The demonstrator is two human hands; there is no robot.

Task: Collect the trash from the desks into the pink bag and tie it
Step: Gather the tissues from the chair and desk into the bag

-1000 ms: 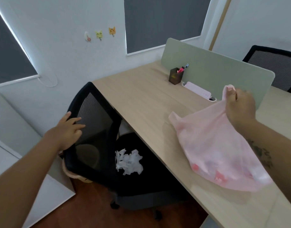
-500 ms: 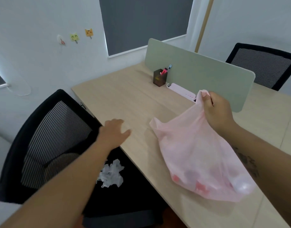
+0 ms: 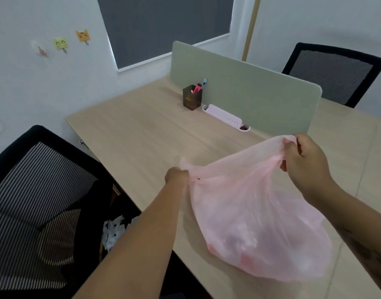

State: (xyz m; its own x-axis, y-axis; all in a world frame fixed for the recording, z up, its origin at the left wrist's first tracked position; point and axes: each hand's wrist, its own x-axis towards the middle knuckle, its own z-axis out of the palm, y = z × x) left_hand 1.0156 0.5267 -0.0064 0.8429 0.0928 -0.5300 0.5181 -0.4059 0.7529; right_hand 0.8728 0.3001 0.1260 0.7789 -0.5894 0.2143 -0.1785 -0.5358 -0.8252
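Both hands are gripping the thin pink plastic bag: left hand and right hand are bunching opposite rim edges above the pale wooden desk.

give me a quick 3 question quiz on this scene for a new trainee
1. True or false: the left hand and the right hand both grip the pink bag.
2. Where does the crumpled white paper lie? A on the floor; B on the near chair; C inside the bag.
3. Fill in: the pen holder stands on the ___.
Key: 1 true; 2 B; 3 desk.
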